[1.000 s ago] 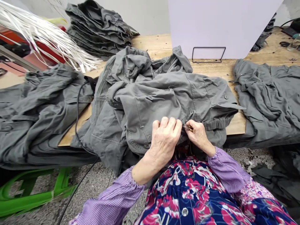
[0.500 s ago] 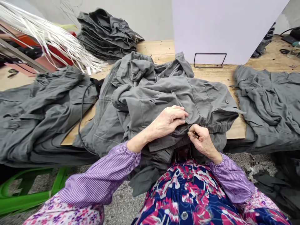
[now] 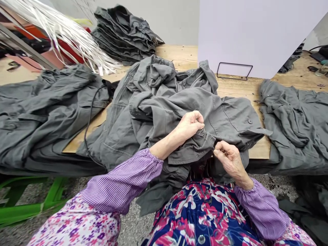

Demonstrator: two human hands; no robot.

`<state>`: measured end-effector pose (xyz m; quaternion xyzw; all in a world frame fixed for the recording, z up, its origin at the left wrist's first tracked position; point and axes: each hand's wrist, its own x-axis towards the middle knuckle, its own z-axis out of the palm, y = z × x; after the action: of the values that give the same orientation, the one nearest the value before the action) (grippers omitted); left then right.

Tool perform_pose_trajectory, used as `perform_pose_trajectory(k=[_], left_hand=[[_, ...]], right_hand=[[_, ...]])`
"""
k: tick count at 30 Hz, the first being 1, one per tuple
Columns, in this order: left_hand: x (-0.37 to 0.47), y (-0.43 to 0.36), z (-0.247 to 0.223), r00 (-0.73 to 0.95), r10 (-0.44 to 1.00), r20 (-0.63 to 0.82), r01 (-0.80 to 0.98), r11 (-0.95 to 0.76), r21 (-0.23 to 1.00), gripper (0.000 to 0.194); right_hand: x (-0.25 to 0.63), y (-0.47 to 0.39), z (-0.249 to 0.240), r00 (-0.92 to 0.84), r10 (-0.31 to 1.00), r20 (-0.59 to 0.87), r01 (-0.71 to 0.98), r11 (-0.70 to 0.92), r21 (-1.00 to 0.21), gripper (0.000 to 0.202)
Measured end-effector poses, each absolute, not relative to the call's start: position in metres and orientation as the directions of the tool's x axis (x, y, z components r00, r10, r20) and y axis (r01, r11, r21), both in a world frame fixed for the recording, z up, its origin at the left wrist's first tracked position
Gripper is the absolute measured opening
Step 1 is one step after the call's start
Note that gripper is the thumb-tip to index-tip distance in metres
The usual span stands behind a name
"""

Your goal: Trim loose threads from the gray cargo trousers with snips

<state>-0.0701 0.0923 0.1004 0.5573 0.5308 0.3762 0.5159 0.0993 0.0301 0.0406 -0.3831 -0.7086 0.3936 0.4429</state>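
A: Clock centred on the gray garment (image 3: 171, 106), twelve pointing away from the wearer. Where do we place it?

B: Rumpled across the middle of the wooden surface (image 3: 176, 52), with cloth hanging past the near edge at six. We log a dark button (image 3: 250, 121) on it between three and four.

A: State of the hands?

B: The left hand (image 3: 192, 123) is near the centre, toward five, thumb and fingers grasping a raised fold of the garment. The right hand (image 3: 227, 155) sits further out, between four and five, at the cloth's edge, fingers curled inward. What they close on is hidden; we cannot tell whether they grasp cloth, a tool or nothing.

A: Sleeves?

B: Purple striped oversleeves (image 3: 123, 181) on both forearms.

A: Surroundings, far side first.

B: Stack of folded dark gray cloth (image 3: 125, 34) at eleven, bundle of white strips (image 3: 77, 37) at ten. Pale upright board (image 3: 243, 34) between one and two, black wire frame (image 3: 235, 64) at its foot.

A: Flanks?

B: We note heaped gray clothing (image 3: 51, 99) at nine, a second gray garment (image 3: 294, 119) at three. A black cable (image 3: 85, 138) curves down between eight and nine; a green plastic frame (image 3: 20, 216) stands on the floor at eight.
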Motion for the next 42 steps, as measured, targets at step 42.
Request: perform_pose_trajectory(k=[42], left_hand=[[-0.087, 0.097, 0.102, 0.231, 0.926, -0.300, -0.092, 0.327, 0.940, 0.015]], right_hand=[[0.092, 0.041, 0.040, -0.404, 0.612, 0.680, 0.332, 0.791, -0.515, 0.022]])
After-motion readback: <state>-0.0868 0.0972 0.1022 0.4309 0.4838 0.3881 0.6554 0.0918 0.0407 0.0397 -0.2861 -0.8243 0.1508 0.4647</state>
